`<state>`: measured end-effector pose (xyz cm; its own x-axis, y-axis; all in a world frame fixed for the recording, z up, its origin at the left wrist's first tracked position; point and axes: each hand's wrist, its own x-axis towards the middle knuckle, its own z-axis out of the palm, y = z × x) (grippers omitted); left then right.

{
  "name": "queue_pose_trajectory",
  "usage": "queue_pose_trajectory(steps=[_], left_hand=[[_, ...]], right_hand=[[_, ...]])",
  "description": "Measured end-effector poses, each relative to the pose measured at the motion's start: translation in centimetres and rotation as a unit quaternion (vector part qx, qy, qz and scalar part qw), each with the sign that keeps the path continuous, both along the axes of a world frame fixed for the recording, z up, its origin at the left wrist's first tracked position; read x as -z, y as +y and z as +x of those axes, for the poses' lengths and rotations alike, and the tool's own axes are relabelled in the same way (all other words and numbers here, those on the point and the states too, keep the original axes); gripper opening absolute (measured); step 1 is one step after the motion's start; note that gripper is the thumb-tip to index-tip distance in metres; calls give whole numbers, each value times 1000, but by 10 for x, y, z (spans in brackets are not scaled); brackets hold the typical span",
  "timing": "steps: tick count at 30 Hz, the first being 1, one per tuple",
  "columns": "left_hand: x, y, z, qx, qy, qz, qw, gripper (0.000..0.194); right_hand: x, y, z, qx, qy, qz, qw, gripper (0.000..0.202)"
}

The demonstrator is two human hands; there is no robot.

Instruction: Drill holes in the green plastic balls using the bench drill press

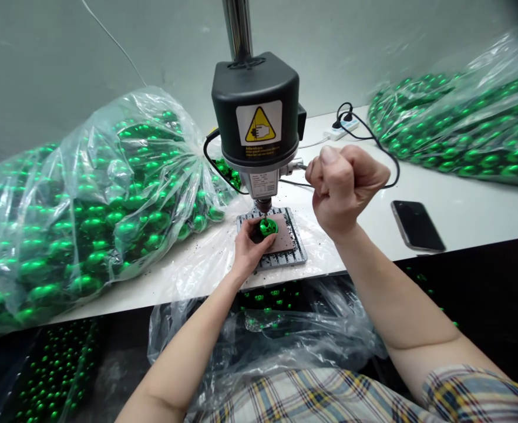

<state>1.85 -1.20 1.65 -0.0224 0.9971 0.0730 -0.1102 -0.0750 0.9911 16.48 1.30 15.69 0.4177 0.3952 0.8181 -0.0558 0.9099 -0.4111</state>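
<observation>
A small black drill press (255,111) stands in front of me, with a yellow warning label on its housing. Under its chuck (264,204), my left hand (252,244) pinches a shiny green ball (268,227) between thumb and fingers. The drill bit meets the top of the ball, where dark shavings lie. The ball rests on a pinkish board (285,238) over the slotted metal base (300,255). My right hand (345,182) is closed in a fist round the drill press's feed lever (302,167), at the right of the machine.
Large clear bags of green balls lie on the white table at left (91,217) and right (457,129). A phone (417,226) lies near the front edge at right. A power strip (342,129) with black plugs sits behind. An open plastic bag (294,335) with green balls hangs below the edge.
</observation>
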Motion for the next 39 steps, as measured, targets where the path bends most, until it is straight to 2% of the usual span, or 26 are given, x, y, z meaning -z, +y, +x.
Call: queue_pose_trajectory(steps=[9, 14, 23, 25, 28, 30, 32, 33, 34, 35, 37, 38, 39], left_hand=[[3, -1, 0, 5, 23, 27, 999, 48], [2, -1, 0, 5, 25, 29, 999, 48], [11, 4, -4, 4, 98, 67, 993, 48], [14, 6, -3, 6, 95, 65, 993, 48], [10, 6, -1, 3, 88, 58, 994, 48], [-1, -2, -4, -30, 120, 59, 990, 44], [-19, -19, -13, -59, 189, 61, 978, 38], [-29, -32, -19, -40, 235, 58, 969, 35], [-40, -46, -27, 15, 285, 54, 957, 34], [-50, -62, -36, 111, 338, 49, 933, 36], [-66, -87, -55, 318, 418, 36, 850, 45], [-72, -94, -65, 393, 437, 25, 809, 45], [-76, -95, -75, 430, 445, 13, 786, 41]], right_hand=[[27, 0, 4, 14, -26, 84, 996, 51], [32, -2, 9, 13, -61, 78, 995, 49], [45, 2, 8, 6, -81, 157, 984, 46], [38, 2, 5, 10, -67, 153, 986, 47], [7, 4, 2, 6, -9, 73, 997, 48], [-22, 9, 2, -22, 12, -27, 999, 48], [-47, 14, 2, -63, 1, -107, 992, 50], [-55, 17, 3, -74, 0, -131, 989, 51], [-60, 19, 3, -83, 0, -145, 986, 52], [-63, 21, 3, -88, 4, -149, 985, 51], [-62, 22, 3, -95, 17, -143, 985, 48], [-61, 22, 3, -99, 20, -139, 985, 47], [-59, 21, 3, -102, 21, -136, 985, 45]])
